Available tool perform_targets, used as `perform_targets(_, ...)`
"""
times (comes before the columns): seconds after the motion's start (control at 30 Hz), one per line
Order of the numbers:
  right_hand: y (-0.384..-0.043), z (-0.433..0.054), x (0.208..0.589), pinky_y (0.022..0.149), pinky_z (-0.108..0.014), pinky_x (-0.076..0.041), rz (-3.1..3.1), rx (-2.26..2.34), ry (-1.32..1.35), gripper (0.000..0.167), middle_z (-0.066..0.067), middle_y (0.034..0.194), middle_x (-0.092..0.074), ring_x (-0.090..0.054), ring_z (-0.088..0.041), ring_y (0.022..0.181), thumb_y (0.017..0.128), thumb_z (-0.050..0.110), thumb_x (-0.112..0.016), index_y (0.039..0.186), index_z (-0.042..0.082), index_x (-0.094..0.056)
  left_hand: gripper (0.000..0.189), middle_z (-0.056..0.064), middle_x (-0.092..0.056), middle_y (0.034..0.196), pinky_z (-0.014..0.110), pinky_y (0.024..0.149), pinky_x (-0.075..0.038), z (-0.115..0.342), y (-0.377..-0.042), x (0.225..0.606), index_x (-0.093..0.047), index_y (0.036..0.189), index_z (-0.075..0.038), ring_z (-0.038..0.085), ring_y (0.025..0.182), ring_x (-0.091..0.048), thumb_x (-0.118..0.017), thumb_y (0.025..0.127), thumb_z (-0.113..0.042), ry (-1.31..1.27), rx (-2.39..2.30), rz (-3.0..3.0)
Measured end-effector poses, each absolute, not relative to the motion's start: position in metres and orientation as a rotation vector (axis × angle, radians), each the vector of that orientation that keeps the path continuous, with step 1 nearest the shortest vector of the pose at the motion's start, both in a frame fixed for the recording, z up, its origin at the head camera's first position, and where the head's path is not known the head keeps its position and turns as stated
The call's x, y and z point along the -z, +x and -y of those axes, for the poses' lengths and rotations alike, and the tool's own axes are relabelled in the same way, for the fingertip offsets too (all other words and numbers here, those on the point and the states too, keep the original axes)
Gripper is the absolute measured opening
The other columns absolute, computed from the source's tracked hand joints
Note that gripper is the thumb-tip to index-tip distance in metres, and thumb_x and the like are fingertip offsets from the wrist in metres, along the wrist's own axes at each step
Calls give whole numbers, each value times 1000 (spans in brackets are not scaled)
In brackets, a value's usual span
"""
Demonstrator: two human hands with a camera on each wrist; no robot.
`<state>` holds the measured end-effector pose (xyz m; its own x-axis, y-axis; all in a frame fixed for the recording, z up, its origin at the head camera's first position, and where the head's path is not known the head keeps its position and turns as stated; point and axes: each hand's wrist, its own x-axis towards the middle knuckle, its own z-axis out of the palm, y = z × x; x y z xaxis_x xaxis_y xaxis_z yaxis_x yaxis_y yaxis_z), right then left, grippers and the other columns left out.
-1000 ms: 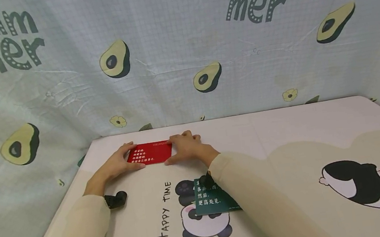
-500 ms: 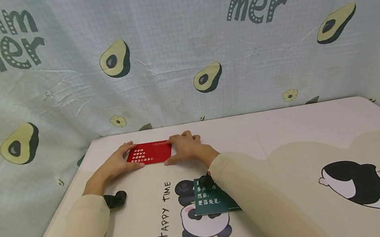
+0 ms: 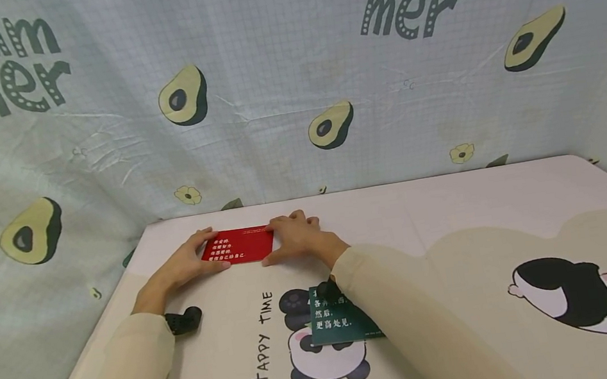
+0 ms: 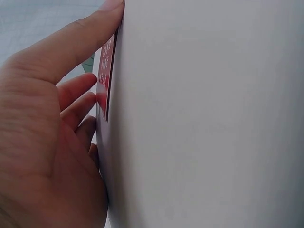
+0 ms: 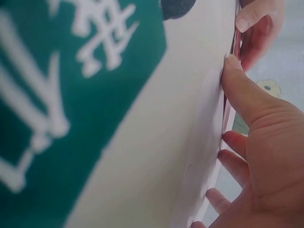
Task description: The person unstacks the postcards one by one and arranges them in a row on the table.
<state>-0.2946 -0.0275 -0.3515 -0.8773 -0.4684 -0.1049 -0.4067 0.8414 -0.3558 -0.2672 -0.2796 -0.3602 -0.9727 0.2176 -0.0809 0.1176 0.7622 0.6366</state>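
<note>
A red card (image 3: 242, 247) with white Chinese characters lies flat at the far left of the table. My left hand (image 3: 188, 261) holds its left end, thumb at the near edge and fingertips by the far corner. On the opposite end, my right hand (image 3: 300, 240) grips in the same way. Seen from the left wrist, two fingertips meet the end of the red card (image 4: 105, 78) while the thumb lies along its near edge. Below my right wrist is a dark green card (image 3: 335, 331) with white characters, partly covered by the sleeve and a black wrist device.
The table cover (image 3: 459, 303) carries printed pandas and lettering. Behind the table hangs a pale curtain (image 3: 249, 54) with avocado prints, close to the far edge near both hands. The green card (image 5: 109, 109) fills much of the right wrist view.
</note>
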Motion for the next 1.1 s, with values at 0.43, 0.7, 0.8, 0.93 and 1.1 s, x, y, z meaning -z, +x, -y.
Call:
perform_targets(0.43,-294,23,344,105,-54,-25,-2811,487,-702,79,0,149,-37,-27,-29,133,77,50,-72,145,24,-43,92,21,-15,155,64,108,-13,278,-269,359,-30,147,-2,44,139,-13,-77,76,-37,259,-1011,-2814)
perform_targets(0.7,-292,8,331,103,-55,-33,-2790,472,-796,76,-6,151,-34,-33,-29,132,81,49,-69,146,21,-41,88,24,-15,154,65,106,-18,271,-267,353,-30,148,-6,45,137,-17,-74,79,-40,235,-1035,-2839)
perform_targets(0.8,-284,-6,324,102,-51,-36,-2800,444,-870,73,-6,150,-34,-33,-28,132,83,47,-68,146,20,-40,85,23,-17,154,67,104,-21,262,-264,346,-31,148,-11,45,137,-19,-72,81,-44,207,-1052,-2887)
perform_targets(0.93,-270,-27,318,103,-49,-37,-2788,449,-973,72,-7,150,-35,-33,-27,134,84,45,-69,146,19,-40,82,22,-23,153,66,101,-28,243,-254,339,-33,148,-13,43,135,-24,-72,82,-42,247,-1092,-2944)
perform_targets(1.1,-248,-51,317,105,-49,-35,-2764,466,-1059,72,-6,150,-34,-32,-26,135,85,45,-68,146,18,-40,82,19,-31,149,63,97,-37,219,-237,333,-35,147,-15,41,131,-32,-73,80,-43,369,-1111,-2947)
